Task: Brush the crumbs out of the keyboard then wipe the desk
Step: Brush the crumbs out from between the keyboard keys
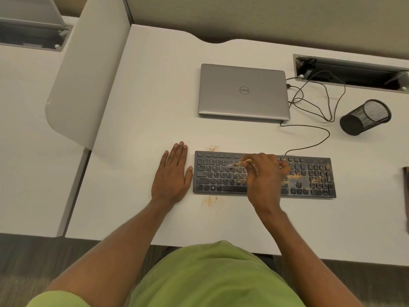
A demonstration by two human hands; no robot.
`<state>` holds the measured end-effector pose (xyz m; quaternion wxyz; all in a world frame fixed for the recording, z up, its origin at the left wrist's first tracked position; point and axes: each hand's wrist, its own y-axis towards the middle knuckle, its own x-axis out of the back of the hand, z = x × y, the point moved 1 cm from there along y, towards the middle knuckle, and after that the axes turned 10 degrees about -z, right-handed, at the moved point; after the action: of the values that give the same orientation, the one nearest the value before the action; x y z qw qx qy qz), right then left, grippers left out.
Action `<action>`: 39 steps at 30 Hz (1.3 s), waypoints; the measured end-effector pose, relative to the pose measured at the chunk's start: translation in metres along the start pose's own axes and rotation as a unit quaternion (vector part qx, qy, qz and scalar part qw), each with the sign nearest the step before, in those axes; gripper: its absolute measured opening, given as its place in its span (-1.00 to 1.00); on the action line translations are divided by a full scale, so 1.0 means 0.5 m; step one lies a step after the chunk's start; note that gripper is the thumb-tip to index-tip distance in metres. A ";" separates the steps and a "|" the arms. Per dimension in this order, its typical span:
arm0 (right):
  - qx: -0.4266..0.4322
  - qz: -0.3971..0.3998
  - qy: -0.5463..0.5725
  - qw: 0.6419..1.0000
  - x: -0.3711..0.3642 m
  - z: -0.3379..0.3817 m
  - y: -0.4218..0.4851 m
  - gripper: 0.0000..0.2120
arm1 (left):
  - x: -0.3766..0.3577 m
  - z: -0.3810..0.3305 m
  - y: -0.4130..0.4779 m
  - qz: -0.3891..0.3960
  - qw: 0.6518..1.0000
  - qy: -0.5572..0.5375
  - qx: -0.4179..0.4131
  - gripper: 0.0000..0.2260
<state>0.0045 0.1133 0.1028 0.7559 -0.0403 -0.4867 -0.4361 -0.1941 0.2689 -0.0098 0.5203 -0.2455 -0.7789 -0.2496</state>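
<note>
A black keyboard [314, 180] lies on the white desk [141, 103], with orange-brown crumbs [318, 178] thick over its right half. Small crumb patches lie on the desk behind the keyboard's left end [212, 148] and in front of it [209, 200]. My right hand [264, 176] is over the keyboard's middle and pinches a small brush [239, 164], whose blurred tip points left over the letter keys. My left hand [171, 173] rests flat on the desk, fingers straight, its thumb touching the keyboard's left edge.
A shut silver laptop [243, 91] sits behind the keyboard, with black cables [314, 103] running to a cable tray [354, 72] at the back right. A black mesh pen cup [365, 117] lies tipped over on the right. A dark object [406, 196] shows at the right edge.
</note>
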 end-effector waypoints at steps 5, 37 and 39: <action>-0.022 -0.069 -0.017 0.997 0.016 0.002 -0.002 -0.88 | -0.001 0.000 0.000 0.002 1.000 0.000 0.000 -0.39; -0.003 -0.020 0.074 0.997 0.012 0.021 -0.001 -0.91 | -0.001 -0.001 0.000 0.001 1.000 0.001 -0.001 -0.39; 0.011 0.010 0.056 0.998 0.007 0.013 0.000 -0.86 | 0.000 0.000 0.000 0.001 1.000 0.000 -0.001 -0.39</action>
<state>0.0002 0.1144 0.1090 0.7864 -0.0126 -0.4479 -0.4252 -0.1944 0.2688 -0.0099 0.5202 -0.2471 -0.7786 -0.2493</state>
